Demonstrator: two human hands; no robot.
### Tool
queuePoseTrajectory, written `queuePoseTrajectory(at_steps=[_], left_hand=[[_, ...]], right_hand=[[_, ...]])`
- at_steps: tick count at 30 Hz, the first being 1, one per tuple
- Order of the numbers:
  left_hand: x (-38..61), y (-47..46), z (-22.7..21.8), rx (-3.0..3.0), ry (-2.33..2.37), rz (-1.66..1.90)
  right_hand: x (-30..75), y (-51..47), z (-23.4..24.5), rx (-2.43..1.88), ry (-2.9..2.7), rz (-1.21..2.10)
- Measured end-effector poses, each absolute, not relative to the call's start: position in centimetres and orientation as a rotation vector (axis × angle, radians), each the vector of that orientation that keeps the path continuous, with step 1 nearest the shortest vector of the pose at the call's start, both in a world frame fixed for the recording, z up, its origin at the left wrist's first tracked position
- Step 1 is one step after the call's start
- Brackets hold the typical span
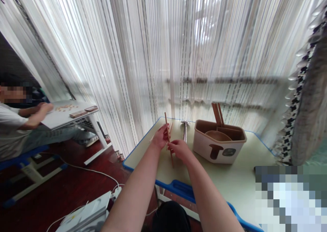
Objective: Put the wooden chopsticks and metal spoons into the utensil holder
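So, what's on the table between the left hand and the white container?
In the head view, a metal utensil, with the right hand just nearer the camera.

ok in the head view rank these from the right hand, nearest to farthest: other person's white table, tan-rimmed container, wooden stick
From the right hand:
1. wooden stick, at its fingers
2. tan-rimmed container, on the same table, to the right
3. other person's white table, far left, across the floor

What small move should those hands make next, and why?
Perhaps the right hand should carry the thin, brown, wooden-looking stick to the white, brown-rimmed, plastic-looking caddy: that hand seems to grip the stick, and long brown pieces stand inside the caddy.
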State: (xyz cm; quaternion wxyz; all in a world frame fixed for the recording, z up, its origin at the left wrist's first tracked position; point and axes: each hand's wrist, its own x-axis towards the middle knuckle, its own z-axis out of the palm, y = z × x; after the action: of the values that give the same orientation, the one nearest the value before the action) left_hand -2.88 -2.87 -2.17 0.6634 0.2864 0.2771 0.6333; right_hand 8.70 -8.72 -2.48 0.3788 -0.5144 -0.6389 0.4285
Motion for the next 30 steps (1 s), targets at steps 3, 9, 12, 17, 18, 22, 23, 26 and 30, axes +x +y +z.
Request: queuePoseTrajectory(at_steps=[3, 9, 12, 17, 18, 22, 23, 26, 30], left_hand=[[-2.9, -2.7, -2.1, 0.672, 0.617, 1.434], [-2.3, -3.0, -1.9, 0.769, 0.6, 1.429], [-2.1, -3.4, -1.8, 0.743, 0.617, 1.437], [-2.2, -3.8, -1.6, 0.728, 0.599, 1.43], [-2.2, -3.8, -1.6, 0.721, 0.593, 1.432], [-2.3, -3.9, -1.1, 0.726, 0.614, 1.466], [-2.2, -4.0, -0.8, 0.73, 0.627, 1.474], [-1.3, -4.8, 0.6, 0.782, 0.651, 1.461], [0.9, -6.3, 3.6, 0.969, 0.638, 1.394]], right_hand=[[8.9, -8.6, -2.3, -1.326, -1.641, 1.044], [9.5, -9.0, -1.7, -1.412, -1.671, 0.798], [9.6, -9.1, -1.6, -1.44, -1.622, 0.751], [9.9, -9.4, -1.4, -1.355, -1.551, 0.904], [10.0, -9.5, -1.2, -1.337, -1.543, 0.922], [11.0, -10.2, -0.6, -1.259, -1.58, 1.037], [11.4, -10.4, -0.5, -1.231, -1.583, 1.084], [12.6, -11.1, 0.1, -1.148, -1.559, 1.206], [14.4, -12.3, 1.4, -1.102, -1.502, 1.127]])
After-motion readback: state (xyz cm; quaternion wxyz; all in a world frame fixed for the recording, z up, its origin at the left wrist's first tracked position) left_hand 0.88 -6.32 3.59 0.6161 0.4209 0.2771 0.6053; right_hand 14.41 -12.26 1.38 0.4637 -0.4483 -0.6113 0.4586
